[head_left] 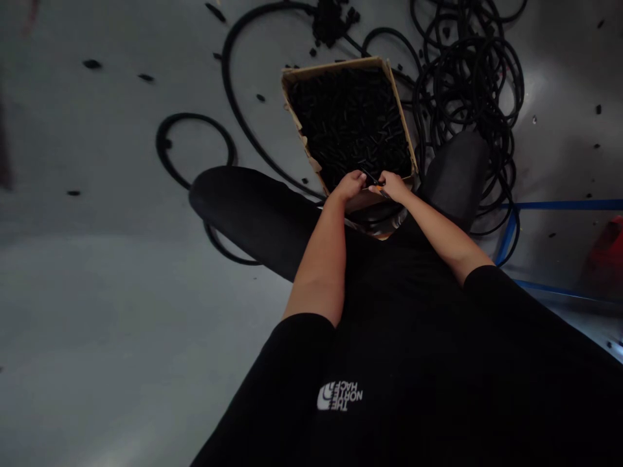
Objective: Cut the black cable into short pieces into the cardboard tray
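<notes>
My left hand (351, 185) is closed in a pinch over the near edge of a cardboard box (315, 165). What lies between its fingers is too small and dark to make out. Close beside it, my right hand (394, 187) grips a small tool with an orange part (376, 189). A thin dark piece (368, 176) spans the gap between both hands; whether it belongs to the tool cannot be told. Short black rubber-like pieces (353, 120) fill the box below and beyond my fingers.
A tangle of black hose (479, 84) lies right of the box, and a loop of it (228, 84) curves leftward. Loose black bits (92, 64) dot the grey floor. My bent legs flank the box. At the right are a blue frame (569, 205) and a red object (608, 250).
</notes>
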`<state>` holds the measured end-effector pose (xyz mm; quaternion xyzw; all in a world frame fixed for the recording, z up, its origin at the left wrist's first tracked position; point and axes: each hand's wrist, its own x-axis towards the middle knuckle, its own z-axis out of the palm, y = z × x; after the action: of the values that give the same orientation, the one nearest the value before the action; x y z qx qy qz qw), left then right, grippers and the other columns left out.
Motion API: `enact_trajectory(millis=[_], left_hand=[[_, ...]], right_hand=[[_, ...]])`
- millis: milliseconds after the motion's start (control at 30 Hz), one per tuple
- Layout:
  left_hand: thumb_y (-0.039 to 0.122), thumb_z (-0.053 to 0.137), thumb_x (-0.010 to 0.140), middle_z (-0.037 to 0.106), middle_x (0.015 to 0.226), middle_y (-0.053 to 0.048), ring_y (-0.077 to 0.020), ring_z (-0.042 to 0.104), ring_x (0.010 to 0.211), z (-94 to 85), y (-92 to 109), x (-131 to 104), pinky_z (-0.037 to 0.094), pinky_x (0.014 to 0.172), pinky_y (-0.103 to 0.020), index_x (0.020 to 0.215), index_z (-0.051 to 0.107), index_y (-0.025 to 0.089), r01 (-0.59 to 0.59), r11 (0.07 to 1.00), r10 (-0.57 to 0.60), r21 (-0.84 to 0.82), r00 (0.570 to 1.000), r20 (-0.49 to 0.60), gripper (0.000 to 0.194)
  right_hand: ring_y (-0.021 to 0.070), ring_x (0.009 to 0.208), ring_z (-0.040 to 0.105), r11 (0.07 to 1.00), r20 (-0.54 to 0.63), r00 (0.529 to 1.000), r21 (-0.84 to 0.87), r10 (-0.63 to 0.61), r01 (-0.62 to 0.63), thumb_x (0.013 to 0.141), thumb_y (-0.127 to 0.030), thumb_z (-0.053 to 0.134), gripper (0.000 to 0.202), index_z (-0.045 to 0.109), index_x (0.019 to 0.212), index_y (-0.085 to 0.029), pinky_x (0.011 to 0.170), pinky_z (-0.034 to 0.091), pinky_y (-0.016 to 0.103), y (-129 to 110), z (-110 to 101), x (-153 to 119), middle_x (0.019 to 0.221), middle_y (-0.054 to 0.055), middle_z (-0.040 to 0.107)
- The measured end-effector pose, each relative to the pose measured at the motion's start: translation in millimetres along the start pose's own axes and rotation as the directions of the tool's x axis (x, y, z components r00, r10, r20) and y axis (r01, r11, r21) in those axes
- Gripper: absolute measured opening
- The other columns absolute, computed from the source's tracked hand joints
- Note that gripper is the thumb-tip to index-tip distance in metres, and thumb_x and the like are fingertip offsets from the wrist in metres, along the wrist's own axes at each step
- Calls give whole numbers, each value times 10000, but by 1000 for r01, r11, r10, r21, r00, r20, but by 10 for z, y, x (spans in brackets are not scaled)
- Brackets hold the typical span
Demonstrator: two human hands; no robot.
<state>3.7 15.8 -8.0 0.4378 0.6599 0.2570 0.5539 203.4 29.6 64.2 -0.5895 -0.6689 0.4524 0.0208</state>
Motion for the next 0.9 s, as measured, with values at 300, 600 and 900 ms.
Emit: enact_trajectory(millis=[300,600,900], left_hand=[[420,791,951,682,856,-40,-228,644,918,-130,-17,44,545,982,-367,878,622,240,-39,989,8,-140,977,-214,257],[347,811,836,672,884,-28,-231,618,966,-17,23,-53,536,988,-360,870,652,232,-58,989,31,-138,982,-189,200],[396,761,973,714,956,-63,-260,692,1025,7,-94,33,569,1059,-410,968,616,232,-19,999,10,-37,975,-224,219]], right_hand=[[268,1040,746,993,32,999,-111,-37,40,942,-361,854,319,702,1156,-180,946,599,382,59,14,-60,1159,98,747],[297,1171,737,952,97,987,-266,-131,152,1017,-332,805,395,698,1359,-166,1048,580,418,13,69,-135,1432,147,677],[318,1225,756,987,-3,999,-158,-37,36,997,-334,828,293,716,1200,-156,1085,597,432,0,39,-57,1323,159,761]])
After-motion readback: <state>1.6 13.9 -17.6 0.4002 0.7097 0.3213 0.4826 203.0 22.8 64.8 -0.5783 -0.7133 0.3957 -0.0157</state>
